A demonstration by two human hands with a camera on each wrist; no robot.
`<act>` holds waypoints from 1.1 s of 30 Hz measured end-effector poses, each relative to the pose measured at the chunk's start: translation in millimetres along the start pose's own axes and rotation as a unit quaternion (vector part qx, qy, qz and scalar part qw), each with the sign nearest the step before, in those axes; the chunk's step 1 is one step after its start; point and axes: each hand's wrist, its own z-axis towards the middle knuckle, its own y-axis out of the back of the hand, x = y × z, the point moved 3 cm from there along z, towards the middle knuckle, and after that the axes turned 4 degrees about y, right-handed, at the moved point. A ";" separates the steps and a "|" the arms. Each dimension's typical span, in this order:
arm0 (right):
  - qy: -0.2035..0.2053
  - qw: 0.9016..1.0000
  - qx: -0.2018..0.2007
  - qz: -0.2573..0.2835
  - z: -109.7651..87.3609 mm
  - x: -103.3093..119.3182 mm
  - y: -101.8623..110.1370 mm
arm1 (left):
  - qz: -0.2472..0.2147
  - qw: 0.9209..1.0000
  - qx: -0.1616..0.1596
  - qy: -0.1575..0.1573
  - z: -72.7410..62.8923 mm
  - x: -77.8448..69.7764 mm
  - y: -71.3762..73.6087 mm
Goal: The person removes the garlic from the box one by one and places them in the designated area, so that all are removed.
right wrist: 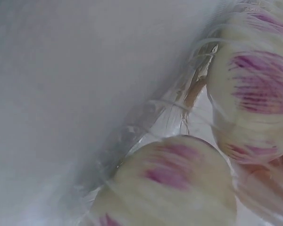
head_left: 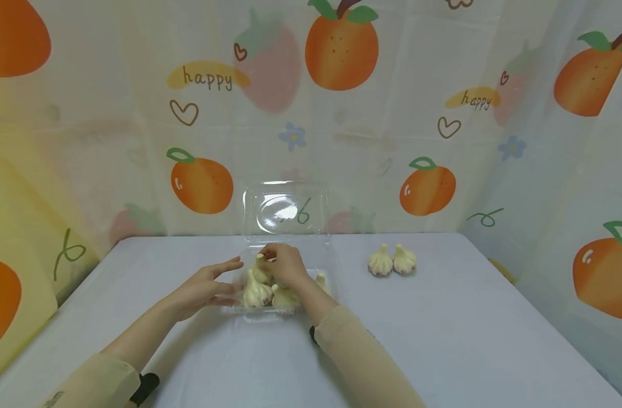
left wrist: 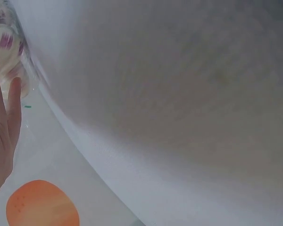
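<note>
A clear plastic clamshell box with several garlic bulbs in it stands toward the back of the white table. My right hand reaches over the box and pinches one garlic bulb by its stem, at the box's back left. My left hand is spread at the left side of the box, fingertips right by its wall. In the left wrist view, its straight fingers lie over the bulbs. Purple-streaked bulbs fill the right side of the right wrist view, seen through clear plastic.
Two more garlic bulbs sit side by side on the table, to the right of the box. The box's lid stands raised at the back, against a fruit-printed curtain.
</note>
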 end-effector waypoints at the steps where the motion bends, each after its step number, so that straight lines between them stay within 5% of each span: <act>1: -0.002 1.000 -0.001 0.000 -0.3 0.6 0.7 | 0.002 1.000 0.000 -0.001 -0.2 0.0 0.0; 14: -0.009 1.000 -0.018 0.017 -2.3 8.8 17.2 | 0.015 1.000 -0.009 -0.001 -0.4 -0.2 1.6; 33: 0.043 0.998 -0.015 0.041 -15.9 18.7 65.1 | 0.005 1.000 -0.004 -0.005 -0.4 1.6 1.6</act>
